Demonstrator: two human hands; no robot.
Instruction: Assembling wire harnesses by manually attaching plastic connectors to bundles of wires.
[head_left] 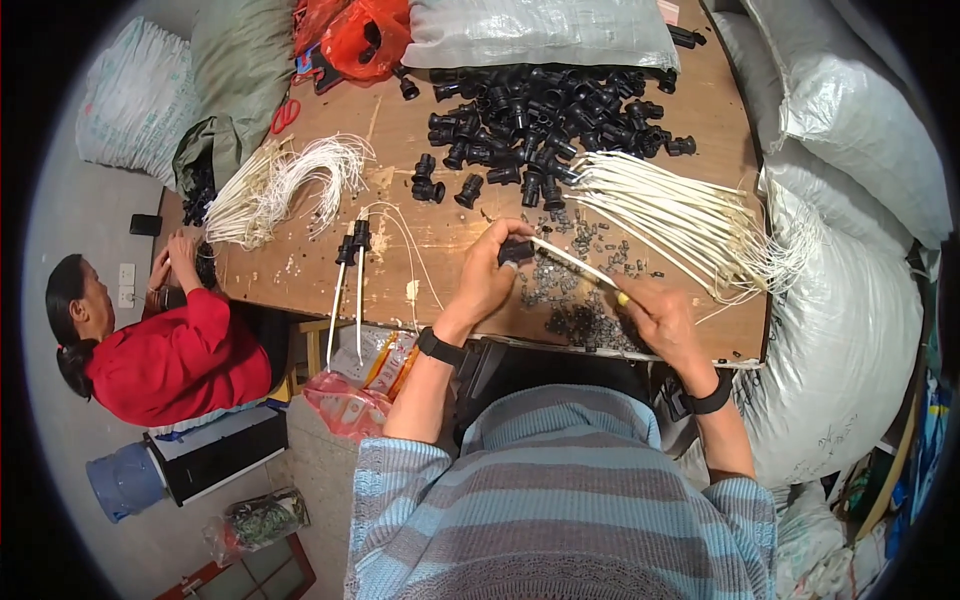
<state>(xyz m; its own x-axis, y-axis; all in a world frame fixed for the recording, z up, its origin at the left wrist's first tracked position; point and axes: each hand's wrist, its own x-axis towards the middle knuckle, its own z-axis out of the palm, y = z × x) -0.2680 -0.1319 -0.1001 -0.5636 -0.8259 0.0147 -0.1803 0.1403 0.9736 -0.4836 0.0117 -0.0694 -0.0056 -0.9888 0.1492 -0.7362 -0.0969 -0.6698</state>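
Black socket: small black plastic lamp-holder [516, 250] pinched between my left thumb and fingertips, held just above the near middle of the wooden table [300, 275].
Left hand: my left hand [490, 275] is closed narrow round the socket, wrist turned inward.
White cable: thin white cable [572, 262] runs from the socket rightward into my right hand.
Right hand: my right hand [660, 318] is closed on the cable, fingers curled tight, with something small and yellow showing at the thumb tip; I cannot tell what it is.
Handling, socket: I judge it light, hard and smooth, so a firm pinch on its ribbed body suits it best.
Handling, cable: I judge it light and springy, stiff enough to hold a line; I grip it near the end.
Small metal parts: loose grey clips [575, 285] lie scattered on the table under my hands.
Left heap: finished white leads [275, 185] lie far left.
Far heap: loose black sockets [540, 115] are piled far middle.
Right bundle: straight white cables [680, 215] fan out to the right.
Containers: red plastic bag [365, 35] at the far edge, contents hidden; large white sacks [850, 330] on the right, full, contents unseen.
Co-worker: person in red [165, 360] sits at the left end.
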